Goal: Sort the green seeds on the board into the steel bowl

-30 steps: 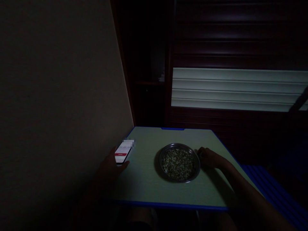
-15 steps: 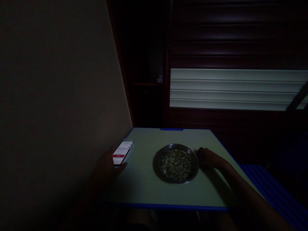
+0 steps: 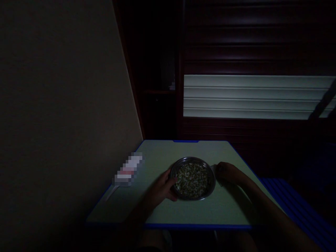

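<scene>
On a pale green table (image 3: 157,150) with a blue edge, a round steel plate (image 3: 192,158) of mixed grains (image 3: 193,180) sits mid-table, the half-open left hand (image 3: 160,190) against its rim at 8 o'clock, perhaps gripping, and the loosely curled right hand (image 3: 228,174) just beside it at 3 o'clock, apparently empty.

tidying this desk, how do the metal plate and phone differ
The metal plate is round with a raised rim, the phone a flat rectangle. The plate holds mixed grains; the phone shows a blurred white and red screen. The left hand touches the plate, not the phone. Both lie on the tabletop.
</scene>
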Available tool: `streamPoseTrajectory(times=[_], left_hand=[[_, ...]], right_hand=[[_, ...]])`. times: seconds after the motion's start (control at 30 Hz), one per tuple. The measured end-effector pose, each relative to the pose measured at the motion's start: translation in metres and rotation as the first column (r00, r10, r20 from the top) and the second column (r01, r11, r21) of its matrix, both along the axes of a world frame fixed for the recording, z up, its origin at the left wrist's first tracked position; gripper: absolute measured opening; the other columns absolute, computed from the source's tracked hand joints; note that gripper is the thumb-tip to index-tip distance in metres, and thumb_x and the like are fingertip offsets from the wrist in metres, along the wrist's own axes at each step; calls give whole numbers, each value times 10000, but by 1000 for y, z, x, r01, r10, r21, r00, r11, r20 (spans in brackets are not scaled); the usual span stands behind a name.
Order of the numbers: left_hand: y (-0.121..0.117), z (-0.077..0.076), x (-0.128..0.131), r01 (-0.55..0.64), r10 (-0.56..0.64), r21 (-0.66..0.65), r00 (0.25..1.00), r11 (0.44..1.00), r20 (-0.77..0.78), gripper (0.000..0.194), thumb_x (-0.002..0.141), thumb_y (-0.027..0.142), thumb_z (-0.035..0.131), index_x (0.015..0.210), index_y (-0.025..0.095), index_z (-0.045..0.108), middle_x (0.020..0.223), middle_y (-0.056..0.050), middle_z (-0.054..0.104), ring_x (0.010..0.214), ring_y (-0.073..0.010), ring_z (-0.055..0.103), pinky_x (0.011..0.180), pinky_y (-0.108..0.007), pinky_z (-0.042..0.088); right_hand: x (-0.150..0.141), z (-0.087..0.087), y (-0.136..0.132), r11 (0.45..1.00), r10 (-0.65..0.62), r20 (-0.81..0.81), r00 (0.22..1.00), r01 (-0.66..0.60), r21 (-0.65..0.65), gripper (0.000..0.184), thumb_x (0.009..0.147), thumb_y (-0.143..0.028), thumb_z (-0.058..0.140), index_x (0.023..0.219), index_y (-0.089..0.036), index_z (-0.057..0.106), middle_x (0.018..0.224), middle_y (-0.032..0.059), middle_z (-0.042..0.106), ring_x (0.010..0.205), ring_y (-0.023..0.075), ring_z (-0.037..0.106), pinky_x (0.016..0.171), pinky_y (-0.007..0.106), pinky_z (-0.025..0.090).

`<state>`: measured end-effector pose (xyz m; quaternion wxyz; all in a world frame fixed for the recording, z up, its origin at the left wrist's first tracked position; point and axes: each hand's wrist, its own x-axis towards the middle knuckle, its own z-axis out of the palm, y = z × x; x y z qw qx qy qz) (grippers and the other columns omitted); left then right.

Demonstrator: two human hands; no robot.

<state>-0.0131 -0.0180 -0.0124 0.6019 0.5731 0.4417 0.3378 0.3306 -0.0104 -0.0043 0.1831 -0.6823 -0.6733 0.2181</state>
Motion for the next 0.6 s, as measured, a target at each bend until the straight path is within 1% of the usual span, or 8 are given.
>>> streamPoseTrajectory(times=[0.07, 0.13, 0.2, 0.27, 0.37, 0.43, 0.5, 0.6], left_hand=[[5, -4, 4, -6, 6, 1, 1000, 1000, 25, 670, 818, 361, 568, 1444, 271, 347, 1158, -136, 660, 632, -209, 702, 513, -356, 565], [8, -5, 6, -20, 19, 21, 999, 1000, 29, 643, 812, 347, 567, 1427, 267, 397, 976, -87, 701, 568, -181, 676, 467, -310, 538], [11, -6, 8, -40, 39, 54, 999, 998, 21, 612, 822, 378, 556, 1408, 246, 437, 801, -43, 692, 473, -148, 624, 408, -260, 487], [15, -6, 10, -65, 64, 94, 998, 993, 11, 586, 832, 391, 542, 1389, 224, 463, 710, -17, 668, 427, -131, 590, 368, -228, 441], [25, -4, 17, -107, 108, 154, 994, 982, 0, 535, 853, 341, 498, 1368, 197, 475, 685, -7, 652, 419, -126, 579, 352, -218, 424], [37, 2, 23, -136, 140, 193, 990, 972, -8, 514, 859, 299, 471, 1361, 185, 471, 704, -10, 655, 410, -115, 569, 362, -220, 436], [54, 11, 27, -159, 169, 236, 985, 959, -22, 518, 856, 269, 468, 1369, 197, 450, 761, -19, 673, 418, -103, 571, 375, -214, 443], [83, 23, 32, -194, 220, 306, 974, 932, -52, 513, 846, 252, 481, 1355, 192, 446, 789, -20, 677, 421, -84, 563, 387, -193, 431]], right_hand=[[3, -3, -2, 1000, -1, -59, 998, 2, 19, 344, 755, -366, 676, 1026, -153, 660, 981, 86, 738, 867, 226, 686, 679, 247, 483], [6, -4, -1, 1000, -7, -106, 994, 10, 28, 362, 764, -369, 676, 1061, -164, 653, 974, 75, 740, 846, 217, 686, 671, 247, 486], [9, -4, 3, 999, -12, -141, 990, 17, 33, 348, 755, -362, 695, 1044, -171, 663, 968, 71, 742, 836, 211, 683, 672, 245, 486], [12, -2, 9, 999, -23, -170, 985, 28, 29, 315, 743, -351, 714, 998, -171, 675, 945, 71, 744, 811, 203, 682, 661, 241, 485], [16, -1, 21, 998, -59, -214, 975, 58, -7, 290, 758, -353, 704, 974, -162, 674, 845, 65, 745, 679, 180, 674, 576, 234, 476], [19, -2, 27, 996, -88, -248, 965, 81, -37, 287, 781, -358, 680, 978, -150, 665, 750, 54, 732, 582, 161, 654, 518, 224, 463], [20, -4, 33, 993, -112, -283, 952, 101, -52, 281, 796, -360, 660, 969, -138, 655, 672, 44, 712, 517, 149, 633, 478, 215, 448], [20, -6, 39, 991, -136, -336, 932, 127, -51, 263, 813, -367, 628, 932, -132, 647, 593, 33, 680, 443, 139, 599, 432, 211, 427]])
